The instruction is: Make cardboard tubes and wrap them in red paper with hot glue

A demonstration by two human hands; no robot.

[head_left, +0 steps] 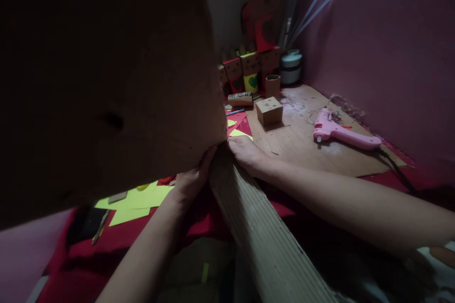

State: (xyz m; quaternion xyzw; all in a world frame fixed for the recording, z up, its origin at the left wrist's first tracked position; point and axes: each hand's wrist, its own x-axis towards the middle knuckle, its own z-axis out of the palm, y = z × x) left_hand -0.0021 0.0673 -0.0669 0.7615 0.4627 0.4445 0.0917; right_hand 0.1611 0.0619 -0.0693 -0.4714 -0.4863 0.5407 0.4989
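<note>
You are holding a large brown corrugated cardboard sheet at its fold, at the middle of the red-covered work surface. Left hand is clasping the fold. Right hand is resting there, grip unclear. Pink glue gun is lying near the right edge.

**Materials and Finishes**

The cardboard sheet is matt brown and slightly rough. The corrugated strip shows exposed ribbed fluting. The glue gun is smooth pink plastic with a light sheen. The paper offcuts are matt yellow. The cloth is soft red fabric.
</note>
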